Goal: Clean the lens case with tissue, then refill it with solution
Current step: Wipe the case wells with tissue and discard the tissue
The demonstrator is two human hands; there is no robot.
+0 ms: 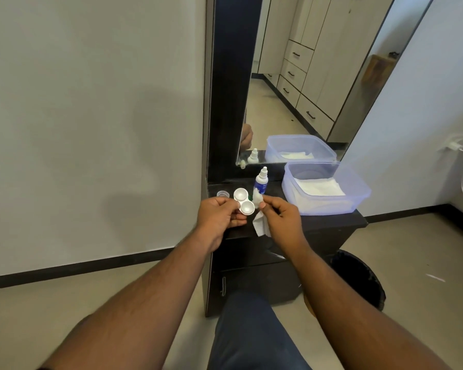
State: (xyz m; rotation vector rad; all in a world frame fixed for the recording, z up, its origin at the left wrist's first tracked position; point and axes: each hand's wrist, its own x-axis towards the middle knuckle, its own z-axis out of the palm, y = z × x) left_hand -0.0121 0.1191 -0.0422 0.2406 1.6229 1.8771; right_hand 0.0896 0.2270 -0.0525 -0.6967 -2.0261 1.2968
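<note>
My left hand [219,216] holds a white two-well lens case [243,201] above the front of a dark dresser top [332,221]; both wells face up without caps. My right hand [280,217] pinches a white tissue [259,222], whose twisted tip sits just right of the nearer well while its loose end hangs down. A small solution bottle [261,181] with a white nozzle and blue label stands upright just behind the hands. A clear cap [223,194] lies on the dresser left of the case.
A translucent blue plastic box [358,193] holding folded white tissues sits at the right of the dresser top. A tall mirror [305,76] rises behind it. A black bin [358,279] stands on the floor to the right. My knee is below the dresser front.
</note>
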